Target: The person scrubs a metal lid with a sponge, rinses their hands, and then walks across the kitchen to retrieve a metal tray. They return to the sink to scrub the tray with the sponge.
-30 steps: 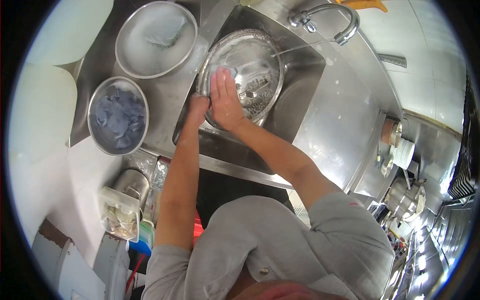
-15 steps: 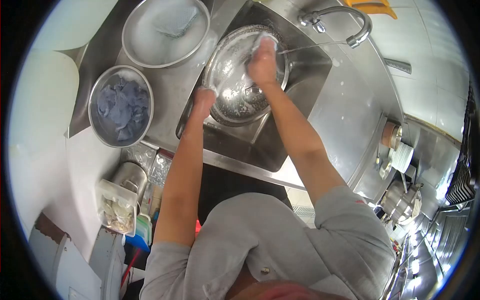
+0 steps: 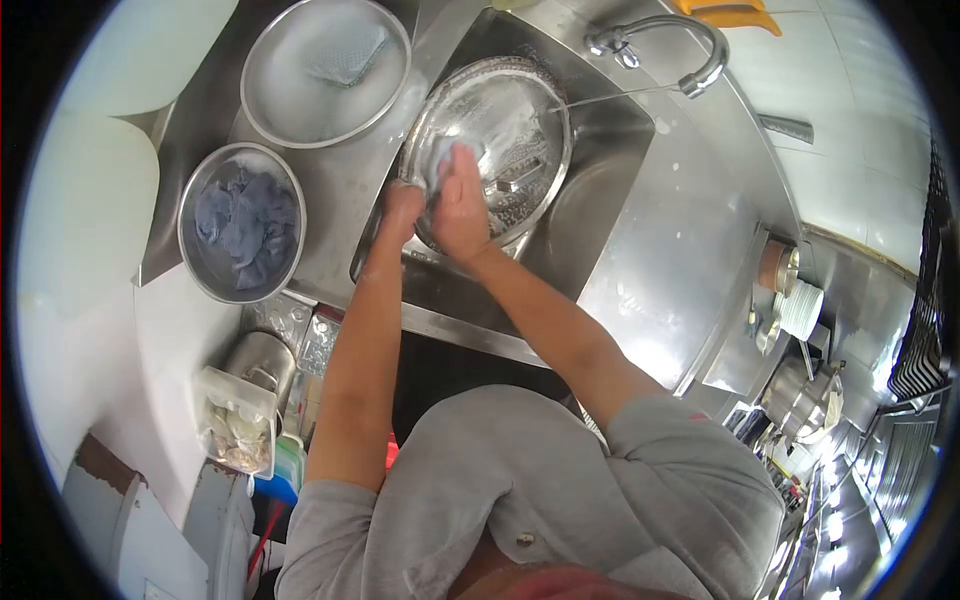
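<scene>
A round metal lid (image 3: 535, 125) with a bar handle and soap suds lies tilted in the sink (image 3: 600, 215). My left hand (image 3: 404, 208) is closed on the lid's left rim. My right hand (image 3: 461, 205) presses a sudsy cloth (image 3: 447, 160) against the lid's left part, close to my left hand. A thin stream from the faucet (image 3: 706, 75) reaches the lid's upper right.
Left of the sink stand a metal basin of suds (image 3: 285, 80) with a mesh pad (image 3: 350, 55) and a bowl (image 3: 187, 235) with grey-blue cloths (image 3: 245, 222). Stacked plates (image 3: 800, 310) are at the right. Below left is a plastic container (image 3: 232, 430).
My right hand has moved with the cloth from the lid's top right down and left, beside my left hand. The lid's handle now shows more fully. The view has shifted slightly.
</scene>
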### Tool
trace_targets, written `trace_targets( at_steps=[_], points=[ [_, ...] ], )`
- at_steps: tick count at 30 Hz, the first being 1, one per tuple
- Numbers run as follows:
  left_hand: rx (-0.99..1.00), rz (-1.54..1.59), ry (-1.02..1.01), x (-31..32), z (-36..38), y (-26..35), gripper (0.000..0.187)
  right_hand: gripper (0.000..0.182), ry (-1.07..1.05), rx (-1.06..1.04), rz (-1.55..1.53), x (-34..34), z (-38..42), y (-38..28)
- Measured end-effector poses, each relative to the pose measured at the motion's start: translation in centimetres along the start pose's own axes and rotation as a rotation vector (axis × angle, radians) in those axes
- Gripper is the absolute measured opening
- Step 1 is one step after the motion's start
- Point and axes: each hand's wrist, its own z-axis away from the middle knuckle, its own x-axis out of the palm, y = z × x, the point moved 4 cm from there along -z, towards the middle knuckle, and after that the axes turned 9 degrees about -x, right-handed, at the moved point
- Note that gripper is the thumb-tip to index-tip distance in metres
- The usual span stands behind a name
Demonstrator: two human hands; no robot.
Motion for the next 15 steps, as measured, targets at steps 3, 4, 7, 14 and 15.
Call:
trace_targets(
  at_steps=[3,4,7,14,15],
  points=[
    [0.037,-0.011,0.010,0.1,-0.6,-0.1,0.023,0.034,0.026,-0.006,-0.059,1.6,-0.1,2.4],
    [0.041,-0.017,0.019,-0.1,-0.9,-0.4,0.023,0.036,0.072,0.091,-0.032,1.4,-1.9,4.6],
    [0.025,0.033,-0.037,-0.1,0.5,-0.1,0.026,0.048,0.121,0.263,0.321,0.1,-4.0,8.3],
    [0.025,0.041,-0.093,-0.2,0.1,-0.1,0.034,0.062,0.075,0.228,0.410,0.8,-0.2,7.1],
    [0.018,0.054,-0.073,-0.3,0.5,-0.3,0.034,0.059,0.015,0.425,0.286,-0.2,-1.1,8.4]
  ],
)
